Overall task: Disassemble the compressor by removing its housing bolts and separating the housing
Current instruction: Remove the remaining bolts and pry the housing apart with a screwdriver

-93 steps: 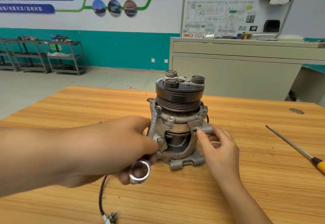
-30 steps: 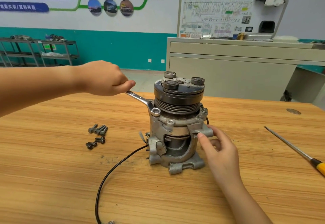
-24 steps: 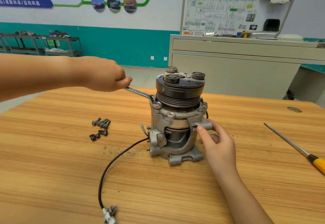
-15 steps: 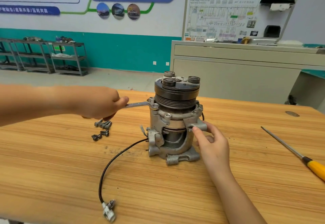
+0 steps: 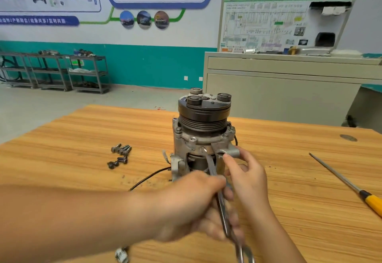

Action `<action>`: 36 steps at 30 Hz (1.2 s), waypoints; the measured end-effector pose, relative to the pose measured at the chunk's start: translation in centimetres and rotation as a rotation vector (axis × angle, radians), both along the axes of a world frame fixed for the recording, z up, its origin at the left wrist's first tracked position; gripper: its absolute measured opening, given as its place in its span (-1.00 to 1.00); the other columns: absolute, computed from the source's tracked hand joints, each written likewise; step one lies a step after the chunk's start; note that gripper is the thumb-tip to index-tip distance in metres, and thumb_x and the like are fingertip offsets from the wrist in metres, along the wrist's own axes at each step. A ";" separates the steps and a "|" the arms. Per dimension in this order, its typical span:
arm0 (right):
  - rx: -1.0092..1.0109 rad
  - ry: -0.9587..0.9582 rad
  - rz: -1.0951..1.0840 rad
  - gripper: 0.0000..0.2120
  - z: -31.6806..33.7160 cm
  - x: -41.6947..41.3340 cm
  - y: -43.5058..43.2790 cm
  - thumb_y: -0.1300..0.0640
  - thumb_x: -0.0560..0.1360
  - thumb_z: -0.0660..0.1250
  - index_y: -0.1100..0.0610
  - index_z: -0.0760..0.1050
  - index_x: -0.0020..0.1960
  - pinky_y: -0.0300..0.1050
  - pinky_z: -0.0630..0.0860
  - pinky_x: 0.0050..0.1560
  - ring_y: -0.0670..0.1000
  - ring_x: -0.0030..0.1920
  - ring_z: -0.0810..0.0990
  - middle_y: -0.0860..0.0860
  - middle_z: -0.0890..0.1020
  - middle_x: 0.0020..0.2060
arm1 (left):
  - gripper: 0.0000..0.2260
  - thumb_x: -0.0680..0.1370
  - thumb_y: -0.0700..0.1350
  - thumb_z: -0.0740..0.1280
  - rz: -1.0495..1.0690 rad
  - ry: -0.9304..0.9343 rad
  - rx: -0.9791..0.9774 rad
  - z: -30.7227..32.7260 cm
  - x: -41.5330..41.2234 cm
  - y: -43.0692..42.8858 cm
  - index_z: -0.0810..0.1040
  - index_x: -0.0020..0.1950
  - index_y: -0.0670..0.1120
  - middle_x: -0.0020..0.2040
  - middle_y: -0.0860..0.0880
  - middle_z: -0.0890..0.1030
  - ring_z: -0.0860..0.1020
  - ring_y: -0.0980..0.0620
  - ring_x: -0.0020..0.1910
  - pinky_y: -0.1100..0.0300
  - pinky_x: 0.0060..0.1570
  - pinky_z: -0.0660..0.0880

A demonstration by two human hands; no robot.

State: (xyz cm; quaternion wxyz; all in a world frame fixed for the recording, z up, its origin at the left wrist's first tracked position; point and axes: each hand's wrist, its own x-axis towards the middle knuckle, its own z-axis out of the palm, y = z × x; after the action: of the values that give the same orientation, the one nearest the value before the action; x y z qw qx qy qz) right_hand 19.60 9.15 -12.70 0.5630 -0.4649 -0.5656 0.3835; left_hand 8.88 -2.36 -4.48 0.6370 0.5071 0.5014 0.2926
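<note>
Between bolts (image 5: 119,155) and screwdriver (image 5: 341,180), compressor (image 5: 203,130) upright on table (image 5: 82,130)

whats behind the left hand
The wrench it grips runs up to the compressor flange, and a black cable shows above the forearm. The left hand covers the compressor's base, so the foot there cannot be seen.

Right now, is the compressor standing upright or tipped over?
Upright. The compressor stands on the table with its pulley end on top; the right hand holds its side lug, the left hand a wrench.
</note>
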 end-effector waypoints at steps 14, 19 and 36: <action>0.379 -0.298 -0.152 -0.54 0.6 0.3 -0.6 0.13 0.37 0.45 0.10 0.47 0.26 -0.46 0.40 -0.14 -0.24 -0.16 0.50 -0.31 0.46 -0.10 | -0.50 0.15 0.45 0.33 0.206 0.553 0.518 1.8 -15.7 3.1 0.54 -0.31 0.02 -0.50 -0.01 0.40 0.31 0.12 -0.57 0.32 -0.55 0.27; 0.442 -0.318 -0.189 -0.62 0.6 0.4 -0.8 0.24 0.33 0.49 0.20 0.56 0.14 -0.14 0.50 0.07 -0.05 -0.02 0.58 -0.14 0.55 -0.07 | -0.61 0.32 0.34 0.24 0.042 0.713 0.526 3.6 -17.6 5.5 0.62 -0.26 0.06 -0.47 -0.02 0.49 0.36 0.15 -0.56 0.35 -0.51 0.31; 0.398 -0.281 -0.109 -0.68 0.7 1.0 -0.3 0.24 0.29 0.51 0.10 0.59 0.02 -0.58 0.32 -0.13 -0.22 -0.17 0.53 -0.16 0.57 -0.22 | -0.71 0.43 0.12 0.27 -0.285 0.958 0.208 10.0 -19.4 11.1 0.60 -0.22 -0.09 -0.46 0.00 0.49 0.34 0.10 -0.55 0.32 -0.47 0.31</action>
State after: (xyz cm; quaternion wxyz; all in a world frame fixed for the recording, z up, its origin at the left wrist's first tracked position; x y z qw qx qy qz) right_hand 20.58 8.87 -12.03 0.5789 -0.4235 -0.6769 0.1653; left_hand -10.53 8.73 5.48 0.3153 0.7083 0.6314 -0.0142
